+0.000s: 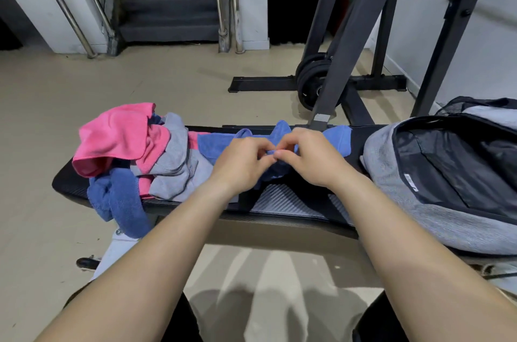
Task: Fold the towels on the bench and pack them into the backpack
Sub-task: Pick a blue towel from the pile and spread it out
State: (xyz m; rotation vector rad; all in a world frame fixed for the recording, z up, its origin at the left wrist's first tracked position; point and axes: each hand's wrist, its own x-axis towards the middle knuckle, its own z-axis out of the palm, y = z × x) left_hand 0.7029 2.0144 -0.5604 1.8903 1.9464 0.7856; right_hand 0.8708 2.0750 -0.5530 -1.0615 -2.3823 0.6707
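Observation:
A blue towel (337, 137) lies crumpled across the middle of the black bench (285, 203). My left hand (240, 164) and my right hand (313, 158) meet over it, and both pinch the same bunched bit of its cloth between fingers and thumb. At the bench's left end sits a heap of towels: a pink towel (114, 135) on top, a grey towel (179, 171) beside it, and a darker blue towel (120, 201) hanging over the front edge. A grey and black backpack (436, 207) lies open on the bench's right end.
A black weight rack (361, 42) with stacked weight plates (310, 81) stands just behind the bench. Stairs with metal handrails (67, 11) rise at the back. Beige floor surrounds the bench.

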